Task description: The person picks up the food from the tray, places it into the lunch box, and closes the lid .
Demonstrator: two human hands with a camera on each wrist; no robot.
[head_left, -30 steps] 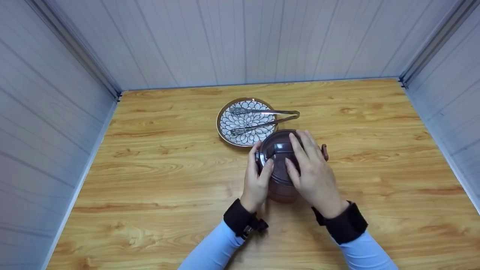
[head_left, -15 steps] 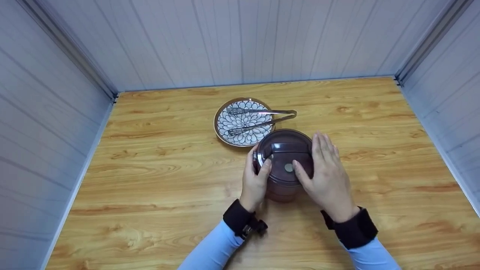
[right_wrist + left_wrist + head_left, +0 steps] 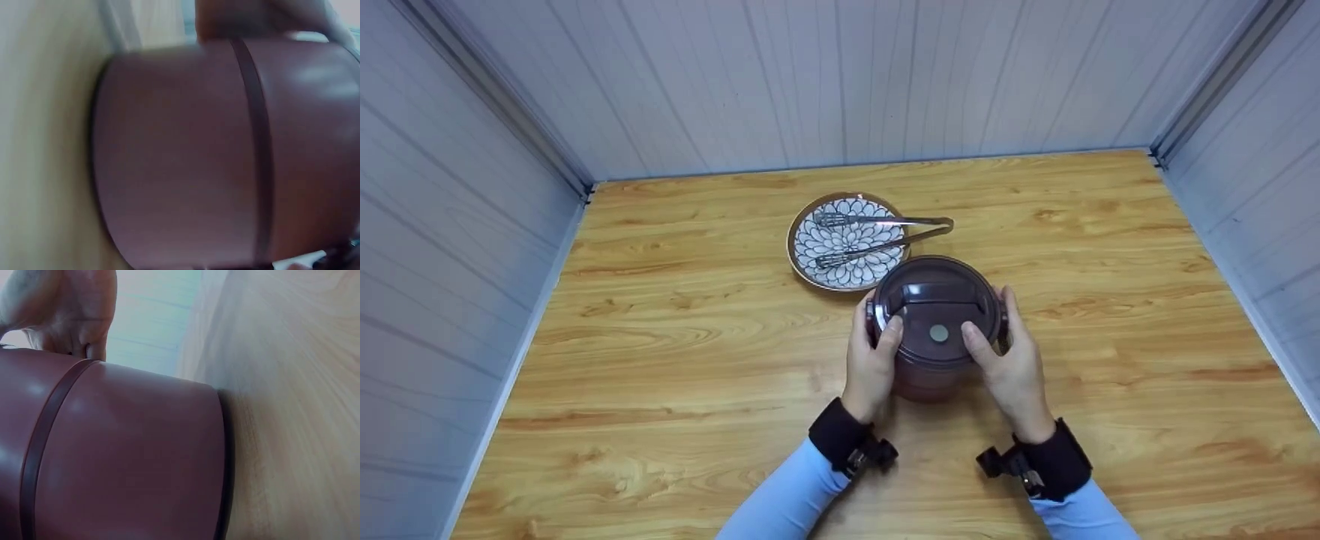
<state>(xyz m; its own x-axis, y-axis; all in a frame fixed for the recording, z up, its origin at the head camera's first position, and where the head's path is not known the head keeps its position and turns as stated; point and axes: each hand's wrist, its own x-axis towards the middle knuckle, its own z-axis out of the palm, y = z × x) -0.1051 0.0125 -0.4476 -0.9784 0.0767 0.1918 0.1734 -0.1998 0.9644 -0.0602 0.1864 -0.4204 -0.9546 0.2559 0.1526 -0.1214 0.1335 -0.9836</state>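
A brownish-red lidded food container [image 3: 926, 382] stands upright on the table, with a round dark lid [image 3: 934, 277] bearing a fold-flat handle and a small grey dot. My left hand [image 3: 868, 375] grips its left side, thumb on the lid's rim and fingers around the clip there. On the other side my right hand [image 3: 1014, 375] holds the right clip, its thumb pressing the lid's edge. Both wrist views show the smooth container wall [image 3: 135, 450] with a dark band; the right wrist view is blurred. The fingers behind the container are partly hidden.
Just behind the container lies a brown-rimmed plate [image 3: 797, 262] with a petal pattern. Metal tongs [image 3: 919, 221] rest across it, their bend sticking out past the right rim. Pale panelled walls [image 3: 840, 90] enclose the wooden table [image 3: 675, 360] at the back and both sides.
My right hand has slid off the lid's top, out to the right, then in against the container's right side, uncovering the lid's grey dot. The left hand keeps its place.
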